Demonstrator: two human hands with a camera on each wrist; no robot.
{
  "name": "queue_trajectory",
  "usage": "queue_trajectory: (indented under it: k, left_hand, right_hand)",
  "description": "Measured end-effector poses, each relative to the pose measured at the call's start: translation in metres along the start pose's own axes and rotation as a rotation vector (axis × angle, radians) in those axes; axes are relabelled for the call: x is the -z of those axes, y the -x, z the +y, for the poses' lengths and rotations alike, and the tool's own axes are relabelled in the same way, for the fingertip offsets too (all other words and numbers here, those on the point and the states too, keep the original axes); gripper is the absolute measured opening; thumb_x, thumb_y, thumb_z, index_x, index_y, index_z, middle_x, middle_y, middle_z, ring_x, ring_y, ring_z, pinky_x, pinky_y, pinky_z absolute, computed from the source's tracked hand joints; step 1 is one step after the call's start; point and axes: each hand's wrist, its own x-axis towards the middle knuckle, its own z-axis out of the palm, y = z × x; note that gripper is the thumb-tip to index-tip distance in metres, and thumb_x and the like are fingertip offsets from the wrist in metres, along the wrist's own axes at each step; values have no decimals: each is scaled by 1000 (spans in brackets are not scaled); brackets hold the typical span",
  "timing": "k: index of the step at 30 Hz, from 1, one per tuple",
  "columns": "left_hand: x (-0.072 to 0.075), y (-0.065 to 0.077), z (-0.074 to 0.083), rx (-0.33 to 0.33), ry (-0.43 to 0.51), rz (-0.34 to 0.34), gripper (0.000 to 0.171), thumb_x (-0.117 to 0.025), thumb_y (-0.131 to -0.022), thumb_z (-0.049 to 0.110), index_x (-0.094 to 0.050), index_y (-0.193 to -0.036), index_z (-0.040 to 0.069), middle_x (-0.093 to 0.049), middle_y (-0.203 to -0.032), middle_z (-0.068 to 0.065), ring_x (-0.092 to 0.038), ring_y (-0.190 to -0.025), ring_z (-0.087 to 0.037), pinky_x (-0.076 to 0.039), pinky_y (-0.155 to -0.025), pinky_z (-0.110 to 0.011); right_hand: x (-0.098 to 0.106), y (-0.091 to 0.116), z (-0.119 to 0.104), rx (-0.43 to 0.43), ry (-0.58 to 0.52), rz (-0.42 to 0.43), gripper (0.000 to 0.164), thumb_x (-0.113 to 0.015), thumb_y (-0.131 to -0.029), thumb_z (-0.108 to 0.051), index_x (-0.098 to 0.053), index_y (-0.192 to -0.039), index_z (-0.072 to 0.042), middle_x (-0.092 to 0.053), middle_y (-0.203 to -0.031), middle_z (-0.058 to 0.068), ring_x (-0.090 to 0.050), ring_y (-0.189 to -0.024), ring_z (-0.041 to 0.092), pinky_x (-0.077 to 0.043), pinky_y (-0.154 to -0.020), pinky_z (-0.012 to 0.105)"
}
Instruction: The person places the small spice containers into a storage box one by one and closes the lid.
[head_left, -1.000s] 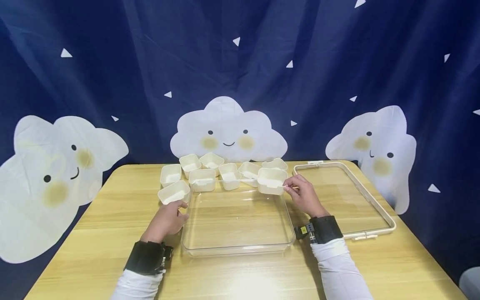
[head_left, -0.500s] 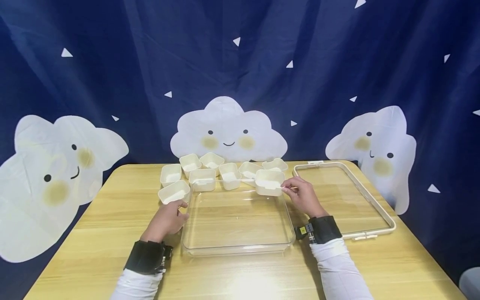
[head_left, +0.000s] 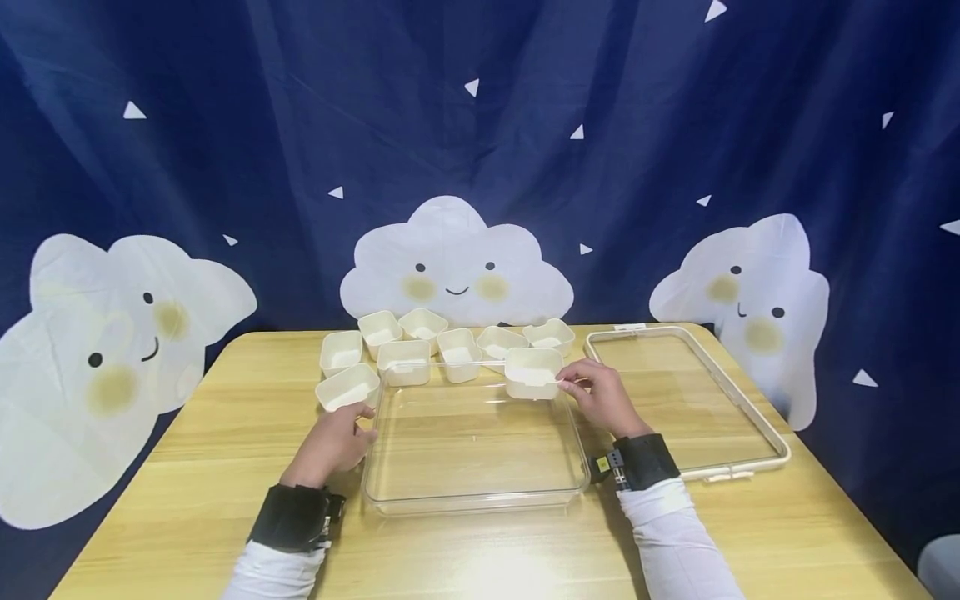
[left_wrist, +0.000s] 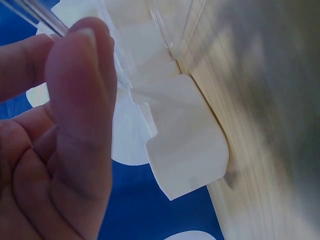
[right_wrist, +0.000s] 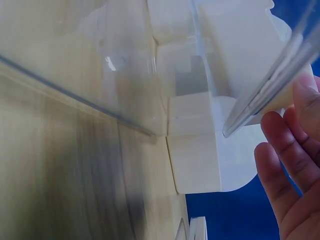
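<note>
A clear rectangular plastic box [head_left: 476,500] stands in the middle of the table. At its left side, my left hand [head_left: 335,437] pinches the rim between thumb and fingers; in the left wrist view the thumb [left_wrist: 82,90] lies against the clear edge. My right hand [head_left: 600,398] pinches the right side of a small cream bin [head_left: 532,387], which hangs over the box's far right corner. In the right wrist view, the box's clear wall crosses in front of the fingers [right_wrist: 280,165], and the held bin [right_wrist: 245,45] shows partly behind it.
Several more cream bins, including one bin [head_left: 348,387] by the left hand and another bin [head_left: 550,335] at the back right, stand along the box's far side. A clear lid with a cream frame [head_left: 750,408] lies on the right. A blue curtain [head_left: 450,100] hangs behind.
The held bin has moved left and nearer, from beside the box's far right corner to over it, carried by my right hand. My left hand stays at the box's left rim.
</note>
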Motion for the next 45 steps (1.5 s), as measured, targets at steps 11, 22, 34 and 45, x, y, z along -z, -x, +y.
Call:
queue_trajectory:
  k: [11,22,34,45]
  left_hand:
    - [-1,0,-1,7,1,-2,34,-62,-92,8,-55,-122,-7,-59,-70,-3,-58,-59,-15,-45,-57,-33]
    - [-1,1,-2,22,1,-10,35,-61,-92,8,-55,-123,-7,-59,-68,-3,-57,-58,-16,-44,-55,-33]
    - [0,1,-2,17,-5,-7,35,-61,-92,9,-55,-123,-7,-59,-67,-3,-58,-57,-15,-45,-56,-33]
    - [-2,0,-3,14,-4,-2,36,-61,-92,9,-55,-123,-6,-59,-69,-3,-57,-59,-15,-45,-57,-33]
  right_hand:
    - [-2,1,2,-8,4,-7,13,-77,-77,5,-72,-83,-5,-69,-84,5,-64,-75,19,-53,-61,29]
    - [-5,2,4,4,20,-18,12,-78,-76,3,-73,-81,-6,-69,-82,4,-62,-73,14,-51,-59,26]
    - [-8,3,8,24,41,-40,11,-77,-77,2,-73,-82,-8,-69,-80,1,-60,-70,10,-50,-58,25]
    - [-9,4,9,28,15,-55,12,-77,-77,3,-73,-81,-7,-67,-77,0,-56,-64,9,-49,-56,25]
